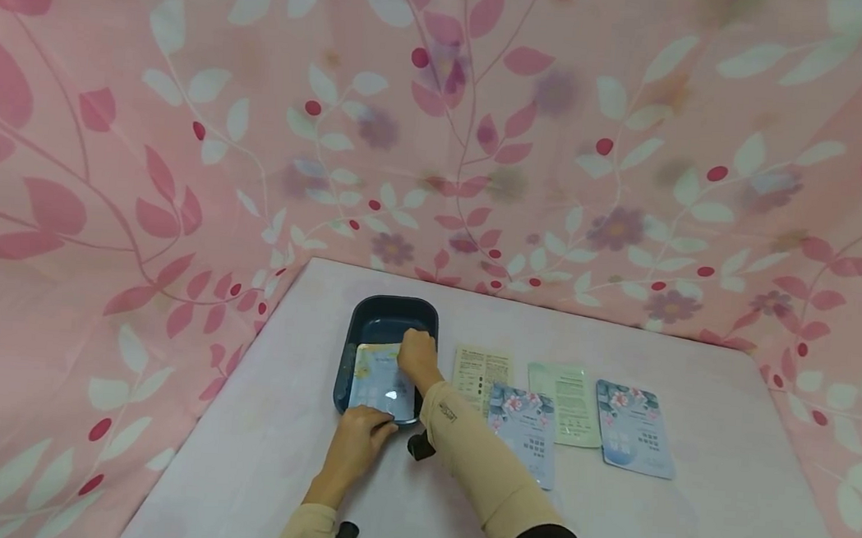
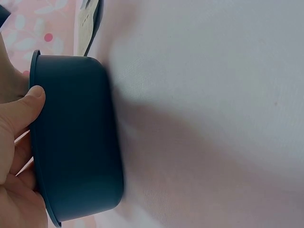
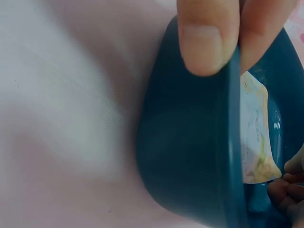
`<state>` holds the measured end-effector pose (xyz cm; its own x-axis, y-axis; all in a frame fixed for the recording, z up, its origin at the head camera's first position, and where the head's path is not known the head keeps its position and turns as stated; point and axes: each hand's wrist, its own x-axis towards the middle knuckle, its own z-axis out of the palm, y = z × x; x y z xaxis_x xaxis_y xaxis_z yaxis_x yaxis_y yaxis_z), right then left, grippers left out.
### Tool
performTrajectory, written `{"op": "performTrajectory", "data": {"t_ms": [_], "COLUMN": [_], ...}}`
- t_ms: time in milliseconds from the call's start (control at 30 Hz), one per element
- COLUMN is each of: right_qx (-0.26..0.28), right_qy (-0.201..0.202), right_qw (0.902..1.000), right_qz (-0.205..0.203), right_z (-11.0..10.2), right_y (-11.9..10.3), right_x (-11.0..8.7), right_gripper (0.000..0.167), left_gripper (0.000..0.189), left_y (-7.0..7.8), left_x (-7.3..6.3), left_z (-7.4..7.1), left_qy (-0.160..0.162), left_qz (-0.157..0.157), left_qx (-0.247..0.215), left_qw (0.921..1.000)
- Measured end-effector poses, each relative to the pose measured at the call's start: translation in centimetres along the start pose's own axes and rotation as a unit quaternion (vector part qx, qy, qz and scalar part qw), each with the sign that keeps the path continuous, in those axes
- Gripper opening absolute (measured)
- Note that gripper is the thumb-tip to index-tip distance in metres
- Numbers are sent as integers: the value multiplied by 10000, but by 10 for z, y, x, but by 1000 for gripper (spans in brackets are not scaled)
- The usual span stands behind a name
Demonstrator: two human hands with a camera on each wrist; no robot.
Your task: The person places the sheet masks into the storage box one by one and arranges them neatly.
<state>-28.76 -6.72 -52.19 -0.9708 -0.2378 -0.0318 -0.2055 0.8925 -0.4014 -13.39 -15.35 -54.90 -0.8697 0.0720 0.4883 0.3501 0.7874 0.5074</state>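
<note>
A dark teal plastic box [image 1: 391, 308] with a raised rim stands on the table. Inside it lies a flat, glossy sachet [image 1: 380, 377], pale blue with yellow flowers. My left hand [image 1: 357, 444] holds the near rim; in the left wrist view its thumb [image 2: 35, 92] lies on the outside, the fingers behind the rim. Seen from the right wrist, those fingers [image 3: 287, 192] come up against a corner of the sachet. My right hand [image 1: 420, 359] grips the right rim, thumb [image 3: 204, 50] on the outer wall and fingers over the inside.
Right of the box lie several more sachets: a cream one [image 1: 480, 371], a blue floral one [image 1: 521, 431] overlapping it, a pale green one [image 1: 571, 405] and another blue floral one [image 1: 634, 429]. A floral pink curtain [image 1: 483, 140] hangs behind the white tabletop [image 1: 724, 451].
</note>
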Motion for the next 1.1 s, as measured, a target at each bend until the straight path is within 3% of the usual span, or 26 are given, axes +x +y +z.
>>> {"op": "performTrajectory", "data": {"t_ms": [167,300,400,500,567,667,800,1100], "right_qx": [82,821,1862,2719,3077,3374,3540,3461], "right_qy": [82,348,488,508,451,401,458,861], "right_qw": [9999,9955,9780,9513,9395,9314,9292,9333], "right_qz": [12,-307,-807,-1358,-1438,-1309,-953,-413], "right_z": [-5,-9,-12,-18,-23,-35,-52,-100], "right_y": [8,17,29,43,52,66,93,170], "right_x": [-6,-10,-13,-19,-25,-36,-50,-98], "right_gripper": [8,13,15,21,22,21,22,24], "left_gripper": [11,12,13,13,13,13,12,13], "left_y": [3,3,3,4,4,6,7,3], "left_x": [0,1,0,0,0,1,2,0], "left_z": [1,2,2,2,2,1,0,1], "left_qy": [-80,-111,-143,-187,-227,-297,-353,-275], "left_qz": [24,50,59,52,23,-85,-220,-257], "left_qx": [-10,-1,20,56,81,79,76,34], "left_qw": [10000,9999,9999,9998,9997,9995,9991,9993]}}
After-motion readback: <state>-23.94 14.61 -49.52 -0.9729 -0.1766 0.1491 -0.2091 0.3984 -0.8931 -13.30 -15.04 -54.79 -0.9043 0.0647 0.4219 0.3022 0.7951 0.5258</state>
